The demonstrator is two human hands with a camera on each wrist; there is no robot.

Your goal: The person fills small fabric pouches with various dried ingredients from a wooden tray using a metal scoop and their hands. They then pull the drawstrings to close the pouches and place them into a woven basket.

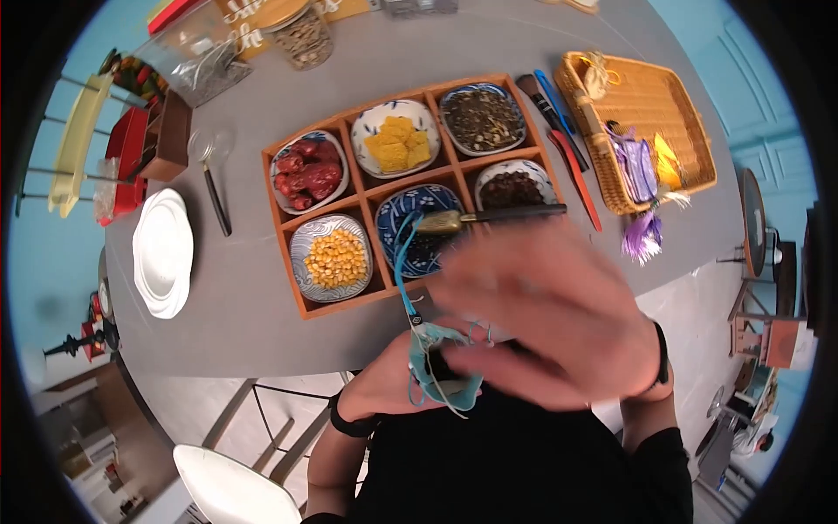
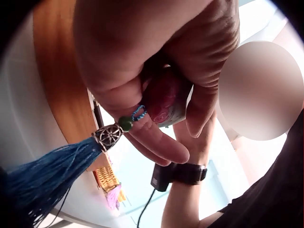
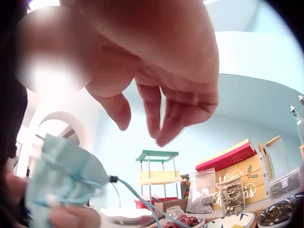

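My left hand [image 1: 384, 382] grips a light blue drawstring pouch [image 3: 71, 166], its mouth gathered open toward the top and its blue cords trailing over the tray. In the left wrist view, a red embroidered patch on the pouch [image 2: 163, 95] shows between the fingers, and a blue tassel [image 2: 61, 164] hangs from it. Blurred in the head view, my right hand [image 1: 541, 306] hovers over the pouch, thumb and fingers apart with nothing visible between them. A brass scoop [image 1: 441, 223] with a dark handle lies across a dark blue bowl [image 1: 400, 207] in the wooden tray [image 1: 349, 305].
Other tray bowls hold red dried fruit [image 1: 307, 173], yellow pieces [image 1: 397, 144], dried herbs [image 1: 480, 120], corn kernels [image 1: 337, 259] and dark bits [image 1: 512, 189]. A wicker basket [image 1: 690, 105] with tassels stands right; a white dish [image 1: 163, 253] and fork [image 1: 212, 183] lie left.
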